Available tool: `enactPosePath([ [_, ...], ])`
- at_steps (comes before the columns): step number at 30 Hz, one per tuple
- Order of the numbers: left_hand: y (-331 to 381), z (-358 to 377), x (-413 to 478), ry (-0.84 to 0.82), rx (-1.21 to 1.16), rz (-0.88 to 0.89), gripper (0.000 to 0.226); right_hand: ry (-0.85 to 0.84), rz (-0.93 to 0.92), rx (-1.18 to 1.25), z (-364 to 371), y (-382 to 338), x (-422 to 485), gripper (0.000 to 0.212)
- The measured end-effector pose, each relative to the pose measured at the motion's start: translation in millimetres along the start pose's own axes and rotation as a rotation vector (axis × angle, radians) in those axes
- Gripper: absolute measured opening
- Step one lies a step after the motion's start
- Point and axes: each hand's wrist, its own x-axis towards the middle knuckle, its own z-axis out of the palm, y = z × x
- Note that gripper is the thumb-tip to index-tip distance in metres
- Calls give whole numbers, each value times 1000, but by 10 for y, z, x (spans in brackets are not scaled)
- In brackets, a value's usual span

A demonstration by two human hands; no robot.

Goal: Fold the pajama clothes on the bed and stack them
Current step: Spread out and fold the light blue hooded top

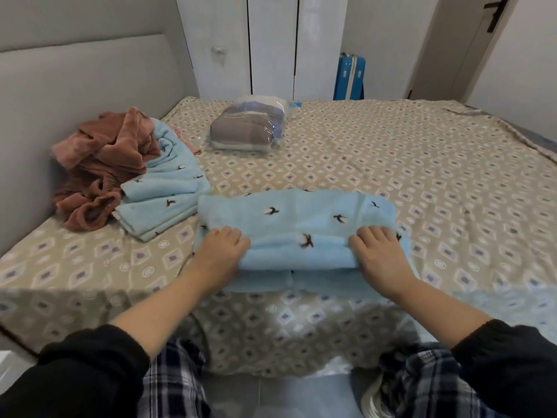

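Light-blue fleece pajama piece [301, 218], dotted with small dark bird prints, lies across the near edge of the bed [407, 164], whose cover is beige with a diamond pattern. Its near part is doubled over into a thick fold, and a flatter layer shows beneath that fold on the person's side. The left grip [224, 251] clasps the left end of the fold with its fingers curled over the top. The right grip [378, 254] clasps the right end the same way, so the garment spans the space between them. How the thumbs sit under the cloth is hidden.

Beyond and to the left of the left grip lies a second light-blue bird-print piece [162, 200], folded flat. It touches a crumpled heap of rust-brown plush clothes [105, 158] further left. Well beyond both grips sits a clear plastic bag of grey bedding [247, 128].
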Motion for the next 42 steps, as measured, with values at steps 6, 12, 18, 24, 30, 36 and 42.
enactPosePath([
  [6,72,37,-24,-340,-387,-228,44,-573,73,328,4,-112,-194,29],
  [12,206,179,830,-116,-459,-391,51,-141,417,472,54,-136,495,25],
  [18,381,872,761,-369,-419,-470,61,-668,524,366,762,131,368,56],
  [24,439,999,767,-273,-349,-476,62,-710,1053,463,1020,811,478,58],
  [30,434,1024,755,-277,-330,-472,61,-452,1111,392,1175,1056,752,49],
  [36,440,1016,729,-223,-365,-472,74,-491,1099,562,1499,1266,737,49],
  [42,431,1052,717,-176,-419,-474,71,-522,1146,303,1657,1471,560,54],
])
